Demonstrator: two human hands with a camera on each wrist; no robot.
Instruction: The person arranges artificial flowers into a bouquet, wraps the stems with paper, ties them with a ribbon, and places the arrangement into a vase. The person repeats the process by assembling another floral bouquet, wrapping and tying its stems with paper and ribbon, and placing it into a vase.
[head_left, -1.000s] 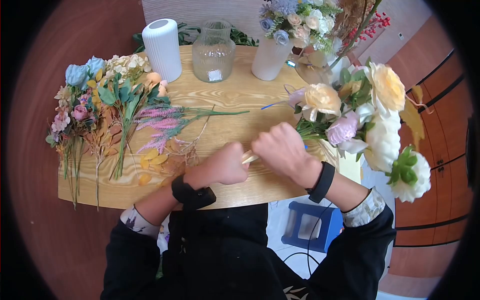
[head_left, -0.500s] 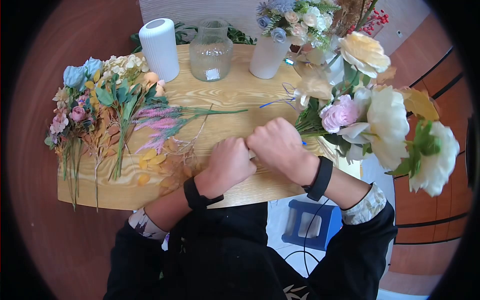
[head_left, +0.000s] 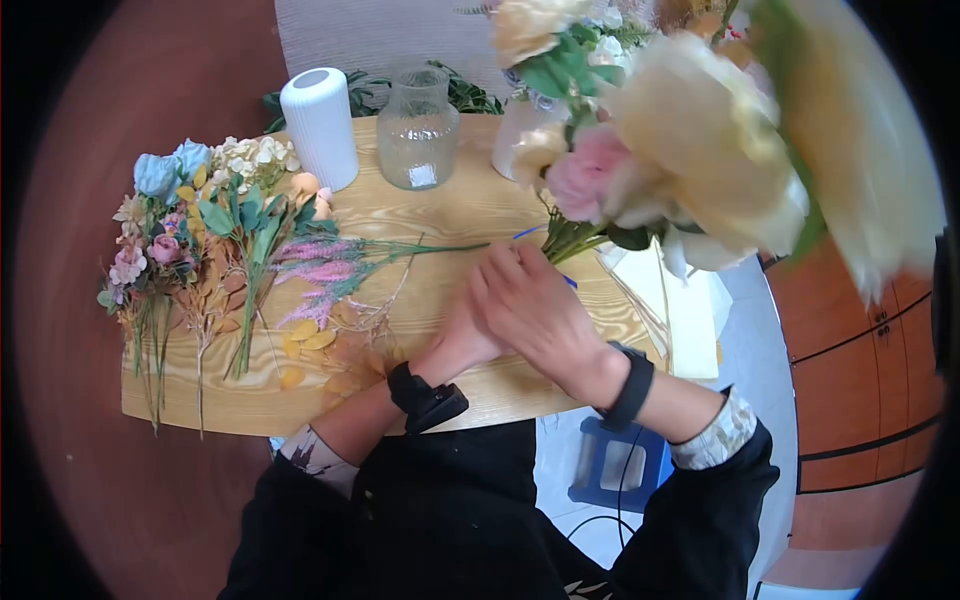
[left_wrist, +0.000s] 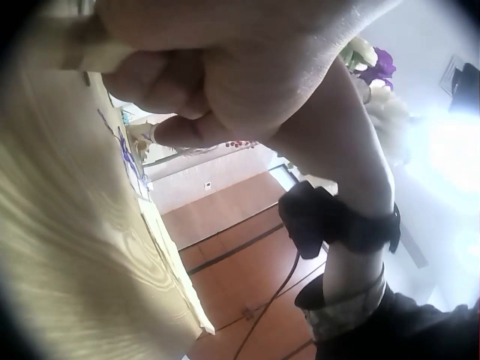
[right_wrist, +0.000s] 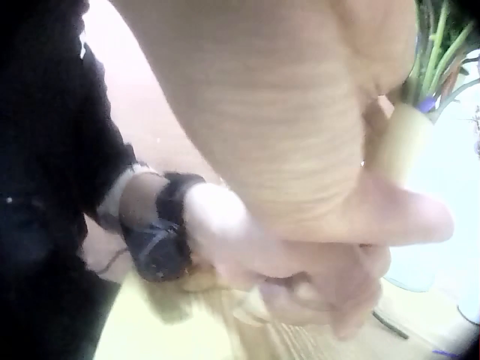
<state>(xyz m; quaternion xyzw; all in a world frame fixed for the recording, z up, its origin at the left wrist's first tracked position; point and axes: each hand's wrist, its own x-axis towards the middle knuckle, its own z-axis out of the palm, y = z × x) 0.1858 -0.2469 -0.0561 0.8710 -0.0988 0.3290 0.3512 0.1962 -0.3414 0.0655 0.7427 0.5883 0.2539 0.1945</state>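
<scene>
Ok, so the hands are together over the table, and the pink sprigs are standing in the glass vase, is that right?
Not quite: in the head view, the pink sprigs lie on the table, not in the glass vase. The left hand and right hand are together over the table.

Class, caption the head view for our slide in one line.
Left hand and right hand grip a bouquet by its stems over a wooden table, a white vase behind.

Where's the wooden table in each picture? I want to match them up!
Head: the table stretches across the middle.
Left wrist: the table runs down the left side.
Right wrist: a blurry bit of table shows at the bottom.
Shared landmark: the left hand.
</scene>
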